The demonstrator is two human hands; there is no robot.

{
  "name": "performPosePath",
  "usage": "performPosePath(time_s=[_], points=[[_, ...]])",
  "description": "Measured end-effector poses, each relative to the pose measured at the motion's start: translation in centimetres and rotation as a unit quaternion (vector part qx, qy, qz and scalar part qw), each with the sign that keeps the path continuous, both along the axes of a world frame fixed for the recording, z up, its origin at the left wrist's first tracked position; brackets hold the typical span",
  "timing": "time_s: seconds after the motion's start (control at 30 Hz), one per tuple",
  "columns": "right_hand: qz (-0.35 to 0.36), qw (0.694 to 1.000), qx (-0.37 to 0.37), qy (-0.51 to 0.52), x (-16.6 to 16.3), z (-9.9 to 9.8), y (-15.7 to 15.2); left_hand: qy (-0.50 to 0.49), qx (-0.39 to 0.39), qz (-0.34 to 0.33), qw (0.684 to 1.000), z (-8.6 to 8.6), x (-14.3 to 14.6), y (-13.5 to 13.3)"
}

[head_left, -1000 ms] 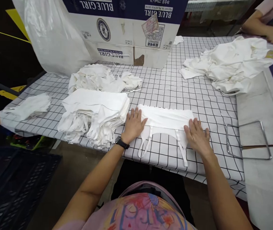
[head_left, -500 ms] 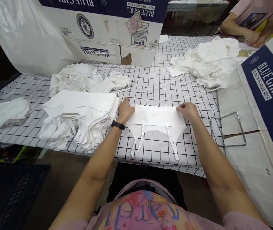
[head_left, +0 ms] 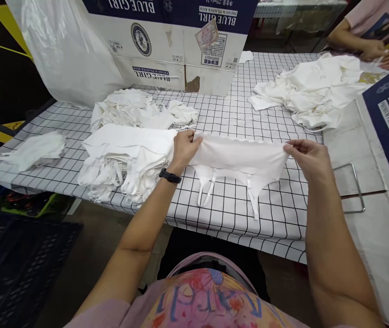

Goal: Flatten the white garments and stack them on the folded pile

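Note:
A white folded garment with straps [head_left: 238,159] hangs just above the checked table [head_left: 249,214]. My left hand [head_left: 185,146] pinches its left top corner. My right hand [head_left: 309,157] pinches its right top corner. Both hands are closed on the cloth. The straps dangle down onto the table. To the left lies a neat stack of folded white garments [head_left: 129,152], right beside my left hand.
A loose heap of white garments [head_left: 136,109] lies behind the stack. Another heap [head_left: 314,91] sits at the far right, where another person's hands [head_left: 375,50] work. A cardboard box [head_left: 181,41], a plastic bag [head_left: 68,50], a wire frame [head_left: 355,187] and a small white pile [head_left: 33,150] stand around.
My hands went from lying flat on the garment to gripping its top corners and lifting it off the table.

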State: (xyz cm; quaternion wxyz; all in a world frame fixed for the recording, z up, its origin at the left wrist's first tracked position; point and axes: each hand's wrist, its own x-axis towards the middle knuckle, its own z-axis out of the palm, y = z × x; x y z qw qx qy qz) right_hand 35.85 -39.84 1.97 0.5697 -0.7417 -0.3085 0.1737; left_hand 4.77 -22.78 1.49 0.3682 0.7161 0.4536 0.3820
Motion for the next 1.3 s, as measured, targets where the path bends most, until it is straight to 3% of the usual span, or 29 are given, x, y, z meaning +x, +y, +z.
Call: performPosePath(time_s=[0.13,0.23,0.33,0.5,0.6,0.83,1.3], points=[[-0.058,0.980,0.089,-0.167,-1.5,3.1,-1.9,-0.079,0.096,-0.037,0.992,3.8,-1.0,-0.4],[-0.079,0.957,0.094,-0.264,-4.1,3.6,-5.5,-0.056,0.201,-0.063,0.976,4.7,-3.6,-2.2],[-0.049,0.941,0.039,-0.334,-6.9,1.8,-10.3,0.020,0.260,-0.116,0.958,2.6,-7.3,-5.1],[0.144,0.916,-0.041,-0.373,-9.6,-3.2,-17.0,0.117,0.290,-0.190,0.931,-3.6,-12.9,-10.4],[0.164,0.913,-0.061,-0.368,-10.2,-5.0,-19.4,0.167,0.300,-0.190,0.920,-5.5,-14.8,-12.9],[0.165,0.890,-0.069,-0.419,-10.8,-6.2,-21.1,0.246,0.311,-0.207,0.894,-6.2,-16.3,-14.4],[0.121,0.906,-0.071,-0.399,-11.2,-6.8,-21.3,0.204,0.227,-0.193,0.932,-6.4,-16.1,-14.6]])
